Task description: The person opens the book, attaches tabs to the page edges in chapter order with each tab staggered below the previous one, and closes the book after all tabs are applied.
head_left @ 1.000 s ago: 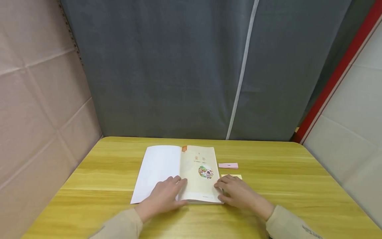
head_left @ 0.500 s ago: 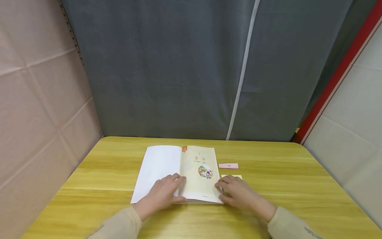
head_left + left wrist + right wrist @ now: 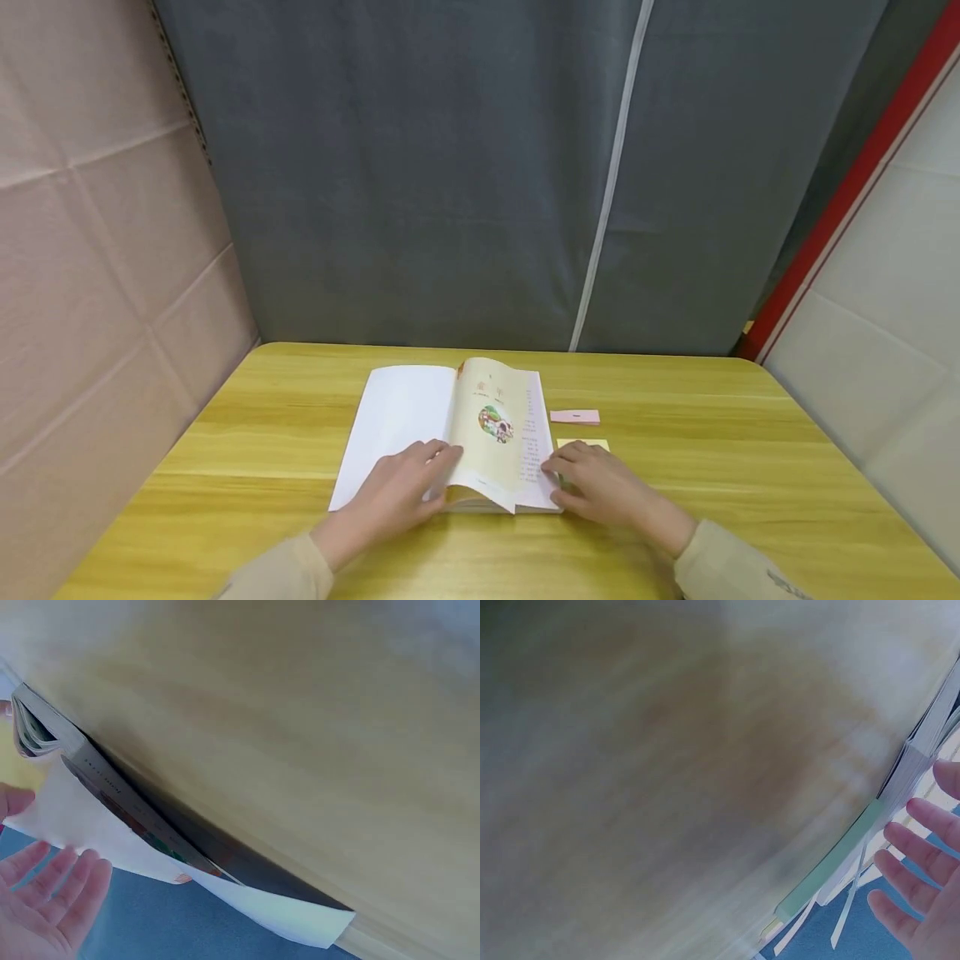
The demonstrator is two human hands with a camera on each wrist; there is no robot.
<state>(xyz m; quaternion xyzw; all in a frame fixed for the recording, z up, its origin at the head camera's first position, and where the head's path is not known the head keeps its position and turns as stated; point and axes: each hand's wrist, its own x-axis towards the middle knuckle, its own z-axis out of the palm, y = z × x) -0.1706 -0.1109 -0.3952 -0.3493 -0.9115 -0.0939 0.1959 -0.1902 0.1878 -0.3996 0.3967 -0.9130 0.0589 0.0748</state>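
An open book (image 3: 401, 408) lies on the table, its blank white leaf to the left. The illustrated page (image 3: 483, 462) bows up near the fold, and a page of printed text (image 3: 531, 425) shows along its right side. My left hand (image 3: 397, 483) is at the lower fold, fingertips right at the bowed page; its fingers look relaxed and slightly spread in the left wrist view. At the book's lower right edge, my right hand (image 3: 600, 483) rests with loose fingers by the page edges (image 3: 911, 776). The left wrist view shows the spine (image 3: 142, 814).
A pink paper slip (image 3: 574, 417) lies right of the book. Below it a yellow slip (image 3: 581, 442) is partly covered by my right hand. A pale green strip (image 3: 829, 859) runs beside the pages. A grey curtain (image 3: 420, 183) hangs behind the wooden table (image 3: 675, 408).
The illustrated page has lifted, bowed and shifted left, uncovering the text page at its right. My left hand has drawn slightly left; the right hand has stayed nearly still.
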